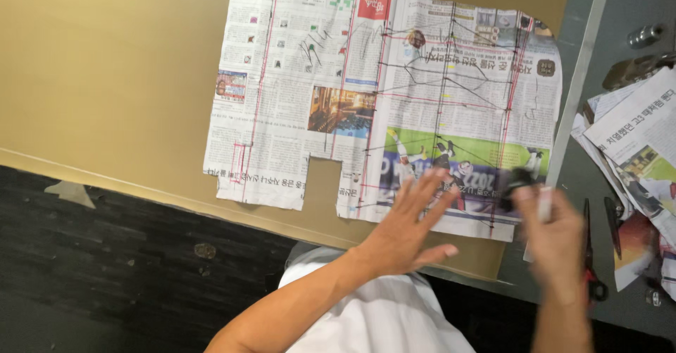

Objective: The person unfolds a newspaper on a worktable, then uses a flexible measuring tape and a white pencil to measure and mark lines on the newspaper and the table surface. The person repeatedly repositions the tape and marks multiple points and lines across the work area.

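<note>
A newspaper sheet [366,85] cut to an odd outline, with a square notch in its lower edge, lies flat on a tan board [105,78]. Red and black lines are drawn across it. My left hand [408,219] rests flat with fingers spread on the sheet's lower right part. My right hand [553,237] is blurred just right of it, at the sheet's lower right corner, holding a small white stick-like thing with a dark piece [517,184] beside it; what it is I cannot make out.
A metal ruler [581,71] runs along the board's right side. Scissors with dark blades [590,254] and newspaper offcuts [634,156] lie on the grey table at right. A metal cylinder [646,34] sits at top right. Dark floor lies below left.
</note>
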